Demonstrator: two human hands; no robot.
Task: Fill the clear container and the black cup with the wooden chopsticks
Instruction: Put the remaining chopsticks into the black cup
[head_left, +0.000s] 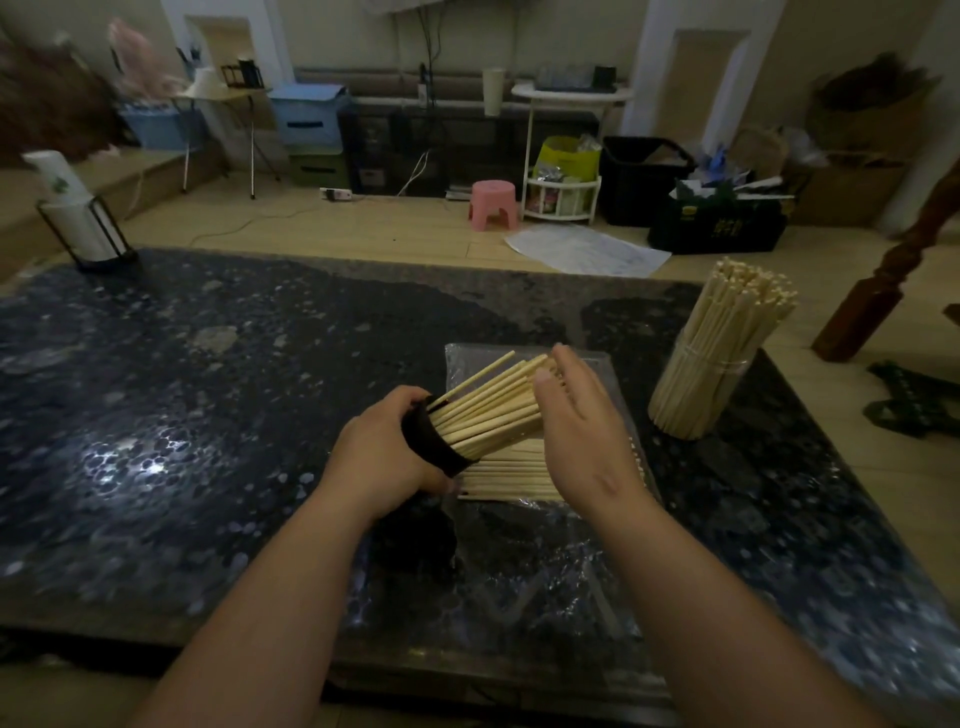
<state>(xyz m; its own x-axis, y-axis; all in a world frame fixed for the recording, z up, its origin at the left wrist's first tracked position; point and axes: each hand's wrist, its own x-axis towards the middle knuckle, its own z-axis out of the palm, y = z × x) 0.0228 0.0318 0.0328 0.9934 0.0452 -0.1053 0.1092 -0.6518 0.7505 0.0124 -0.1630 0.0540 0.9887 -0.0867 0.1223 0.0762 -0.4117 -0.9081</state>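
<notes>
My left hand (382, 457) grips the black cup (434, 441), tipped on its side above the dark table. A bundle of wooden chopsticks (491, 408) sticks out of the cup toward the right. My right hand (576, 421) lies flat with straight fingers against the free ends of that bundle. Under them, more loose chopsticks (511, 475) lie on a clear plastic wrapper (613, 374). The clear container (698, 387) stands upright at the right of the table, packed with chopsticks that fan out above its rim.
The dark speckled stone table (218, 415) reaches from the near edge to the far edge. A paper-towel holder (83, 228) stands at its far left corner. Crumpled clear plastic (545, 582) lies near the front edge. A wooden post (893, 275) rises beyond the right edge.
</notes>
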